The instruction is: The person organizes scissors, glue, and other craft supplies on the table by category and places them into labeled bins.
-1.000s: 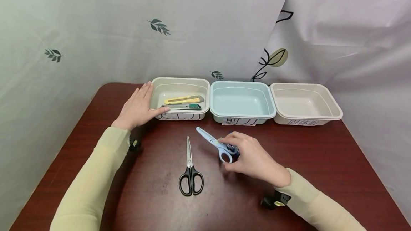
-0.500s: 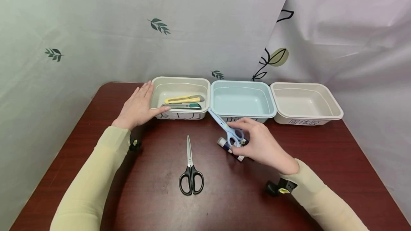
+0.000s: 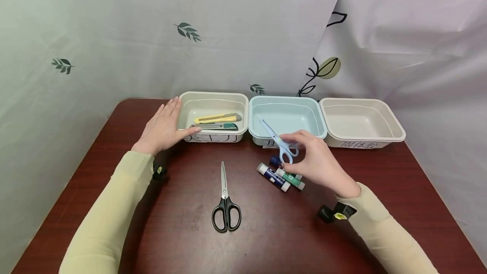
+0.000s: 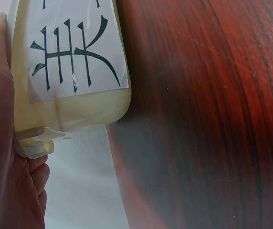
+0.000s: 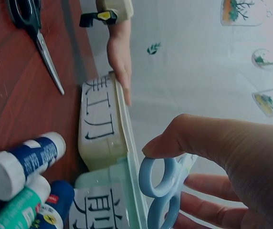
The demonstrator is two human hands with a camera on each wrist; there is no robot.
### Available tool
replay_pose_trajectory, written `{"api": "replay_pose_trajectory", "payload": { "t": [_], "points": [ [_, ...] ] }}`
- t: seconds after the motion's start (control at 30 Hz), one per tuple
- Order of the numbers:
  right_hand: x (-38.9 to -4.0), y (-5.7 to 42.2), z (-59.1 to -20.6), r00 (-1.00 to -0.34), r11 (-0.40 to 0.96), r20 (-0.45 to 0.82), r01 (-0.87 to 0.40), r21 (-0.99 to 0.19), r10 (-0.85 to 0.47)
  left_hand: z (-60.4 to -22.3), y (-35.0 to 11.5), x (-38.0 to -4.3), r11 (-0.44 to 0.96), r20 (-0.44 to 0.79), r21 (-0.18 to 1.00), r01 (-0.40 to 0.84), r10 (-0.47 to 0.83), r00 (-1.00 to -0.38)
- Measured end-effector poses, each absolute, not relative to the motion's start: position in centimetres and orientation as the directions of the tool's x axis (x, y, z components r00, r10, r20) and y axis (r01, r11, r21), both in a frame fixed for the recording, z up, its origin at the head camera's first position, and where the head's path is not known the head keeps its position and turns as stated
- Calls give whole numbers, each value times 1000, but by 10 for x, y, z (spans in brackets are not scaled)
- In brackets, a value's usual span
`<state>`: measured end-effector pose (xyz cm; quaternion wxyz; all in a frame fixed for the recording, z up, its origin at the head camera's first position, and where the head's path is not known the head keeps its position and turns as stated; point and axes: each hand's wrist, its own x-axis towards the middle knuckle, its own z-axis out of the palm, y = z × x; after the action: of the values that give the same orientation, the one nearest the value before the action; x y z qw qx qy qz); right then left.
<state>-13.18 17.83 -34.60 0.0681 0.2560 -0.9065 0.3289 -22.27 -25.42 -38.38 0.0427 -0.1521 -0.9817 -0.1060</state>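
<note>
Light-blue scissors (image 3: 280, 142) are pinched by the handle loops between the thumb and fingers of my right hand (image 3: 317, 160). Their blades slant up and left over the front rim of the blue bin (image 3: 256, 138). In the right wrist view the thumb presses one loop of the scissors (image 5: 148, 179). My left hand (image 3: 161, 128) rests with straight fingers on the left corner of the cream bin (image 3: 245, 100), thumb over its front rim. Inside that bin lie a yellow utility knife (image 3: 217, 118) and a green-and-grey utility knife (image 3: 217, 126).
Black-handled scissors (image 3: 226, 202) lie on the dark red table (image 3: 171, 231). Several glue sticks, among them a blue-and-white one (image 3: 273, 176) and a green one (image 3: 290, 179), lie below my right hand. A beige bin (image 3: 399, 132) stands at the right end of the row.
My right hand has lifted the light-blue scissors up and right from the glue sticks to the blue bin's front rim, uncovering the glue sticks. My left hand has stayed in place.
</note>
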Motion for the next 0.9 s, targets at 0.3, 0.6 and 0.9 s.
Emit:
{"api": "replay_pose_trajectory", "payload": {
  "t": [0.3,0.6,0.9],
  "points": [
    [-141,190,-337,-881,654,300,-474,-590,-367,-383,-254,-222,932,104,200,303,288,-952],
    [-156,203,-327,-875,624,327,-484,-614,-357,-382,-254,-221,932,108,200,304,287,-952],
    [-172,214,-312,-873,615,334,-488,-620,-356,-382,-254,-222,932,101,205,299,284,-953]
  ]
}}
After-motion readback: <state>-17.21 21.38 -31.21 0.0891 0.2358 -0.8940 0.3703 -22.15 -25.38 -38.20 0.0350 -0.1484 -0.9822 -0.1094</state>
